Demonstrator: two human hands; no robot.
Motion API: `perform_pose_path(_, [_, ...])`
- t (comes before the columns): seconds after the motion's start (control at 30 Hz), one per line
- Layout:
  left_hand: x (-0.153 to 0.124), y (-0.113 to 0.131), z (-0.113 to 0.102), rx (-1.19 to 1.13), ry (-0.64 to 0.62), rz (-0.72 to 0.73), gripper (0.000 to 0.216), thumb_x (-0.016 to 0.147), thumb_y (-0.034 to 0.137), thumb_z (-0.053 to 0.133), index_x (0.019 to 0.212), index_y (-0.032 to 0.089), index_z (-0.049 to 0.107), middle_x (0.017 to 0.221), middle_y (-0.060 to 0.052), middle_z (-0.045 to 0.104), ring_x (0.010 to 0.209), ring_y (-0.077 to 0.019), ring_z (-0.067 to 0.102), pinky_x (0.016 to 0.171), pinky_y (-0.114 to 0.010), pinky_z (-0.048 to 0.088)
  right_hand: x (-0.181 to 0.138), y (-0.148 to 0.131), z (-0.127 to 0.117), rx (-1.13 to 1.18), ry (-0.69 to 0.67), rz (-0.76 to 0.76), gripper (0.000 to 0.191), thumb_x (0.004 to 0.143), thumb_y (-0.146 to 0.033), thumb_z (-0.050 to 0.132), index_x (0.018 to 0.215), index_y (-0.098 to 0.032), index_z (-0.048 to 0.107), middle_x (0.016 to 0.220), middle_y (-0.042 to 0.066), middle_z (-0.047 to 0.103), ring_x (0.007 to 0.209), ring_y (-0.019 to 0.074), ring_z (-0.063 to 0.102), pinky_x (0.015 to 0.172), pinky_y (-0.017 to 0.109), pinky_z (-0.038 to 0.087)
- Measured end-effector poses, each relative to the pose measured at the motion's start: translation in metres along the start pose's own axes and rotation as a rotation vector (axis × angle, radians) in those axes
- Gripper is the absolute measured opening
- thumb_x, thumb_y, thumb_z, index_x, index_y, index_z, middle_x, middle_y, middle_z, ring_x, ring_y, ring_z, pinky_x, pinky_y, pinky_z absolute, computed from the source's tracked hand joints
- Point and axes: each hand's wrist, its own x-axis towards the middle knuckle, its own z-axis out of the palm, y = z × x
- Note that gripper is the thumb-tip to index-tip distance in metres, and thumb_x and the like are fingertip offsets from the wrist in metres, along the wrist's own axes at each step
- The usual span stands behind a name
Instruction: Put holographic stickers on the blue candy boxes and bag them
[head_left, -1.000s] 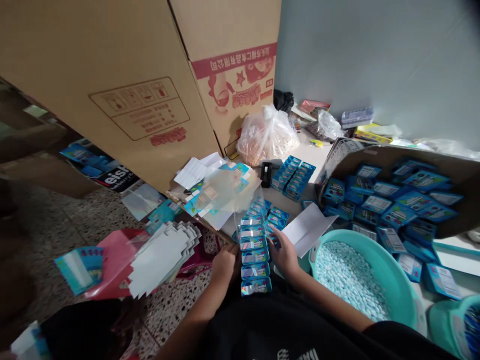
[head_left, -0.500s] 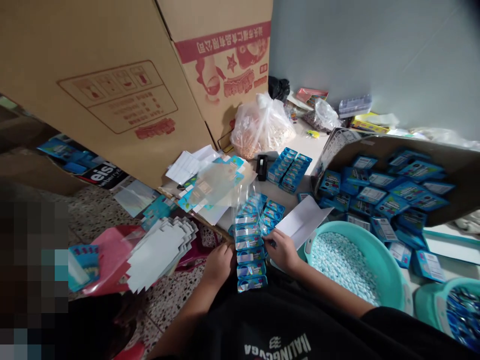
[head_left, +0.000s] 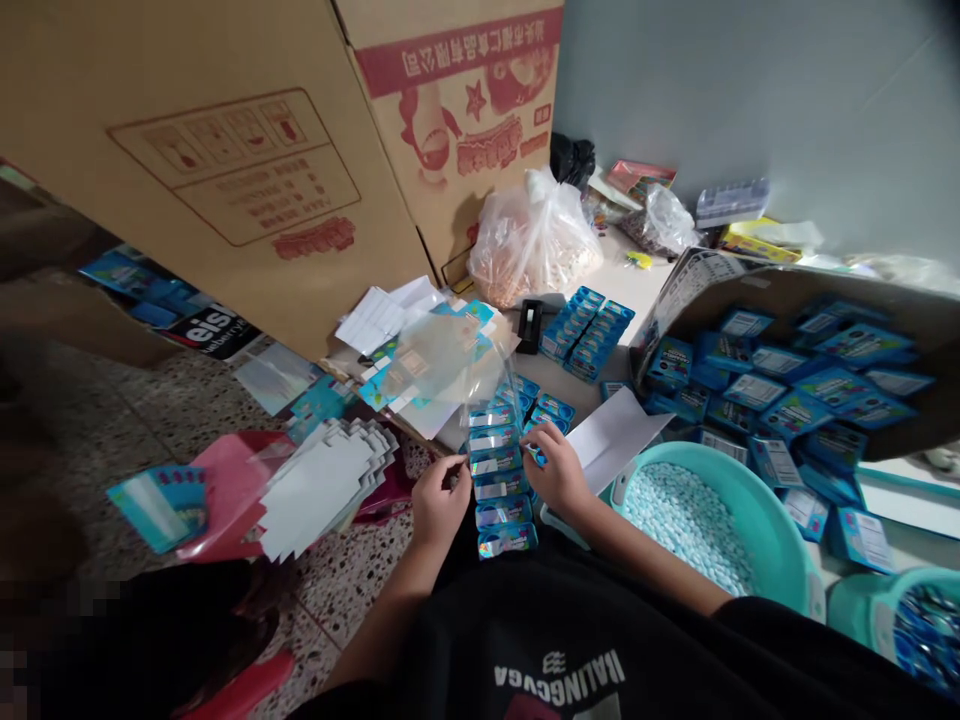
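A clear plastic sleeve with a column of small blue packs inside lies in front of me and hangs over the table edge toward my lap. At its left edge, my left hand is closed in a pinch. My right hand grips the opposite edge, with its fingers curled in. The sleeve's far end looks transparent and spreads over the table. More blue packs lie just behind my right hand. A folded white card rests to the right of them.
At right stand a teal tub of pale blue candies and a carton of blue boxes. Paired rows of blue packs and a knotted bag sit farther back. Big cardboard boxes and stacked white cards are at left.
Both hands have moved slightly up along the sleeve, and its packs have shifted away from me. My left hand's fingers now pinch nearer the upper packs. The camera view has shifted a little.
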Motion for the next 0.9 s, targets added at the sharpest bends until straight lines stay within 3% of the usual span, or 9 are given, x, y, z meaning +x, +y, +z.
perform_pose_path(0.17, [-0.012,-0.007,-0.008,0.048,0.018,0.183,0.010,0.087,0.020,0.057,0.081,0.018,0.064,0.082,-0.007,0.072,0.080,-0.0166,0.069,0.078,-0.027,0.054,-0.001,-0.003,-0.005,-0.108,-0.093,-0.060,0.017,0.087,-0.013,0.049,0.090,-0.021,0.064,0.085,0.006,0.063,0.079,0.0193,0.062,0.071,0.029,0.050])
perform_pose_path(0.43, [-0.012,-0.020,-0.018,0.151,-0.133,0.331,0.010,0.088,0.020,0.056,0.090,0.019,0.066,0.085,-0.007,0.073,0.082,-0.0165,0.070,0.081,-0.027,0.057,-0.008,0.001,-0.009,-0.161,-0.099,-0.115,0.019,0.091,-0.017,0.049,0.092,-0.022,0.067,0.086,0.007,0.067,0.079,0.0187,0.065,0.071,0.029,0.053])
perform_pose_path(0.67, [-0.002,-0.026,-0.011,0.140,-0.209,0.195,0.017,0.091,0.028,0.053,0.096,0.019,0.066,0.094,-0.009,0.073,0.091,-0.0201,0.070,0.086,-0.032,0.057,0.003,0.003,-0.006,-0.079,-0.006,-0.098,0.022,0.095,-0.022,0.049,0.099,-0.022,0.071,0.094,0.010,0.069,0.086,0.0203,0.066,0.077,0.033,0.056])
perform_pose_path(0.9, [-0.007,-0.025,-0.005,0.096,-0.204,0.153,0.021,0.092,0.031,0.050,0.094,0.019,0.067,0.094,-0.010,0.073,0.092,-0.0209,0.069,0.087,-0.034,0.056,-0.001,-0.003,-0.002,-0.077,-0.023,-0.171,0.025,0.096,-0.021,0.046,0.102,-0.020,0.070,0.093,0.012,0.068,0.086,0.0220,0.066,0.076,0.036,0.057])
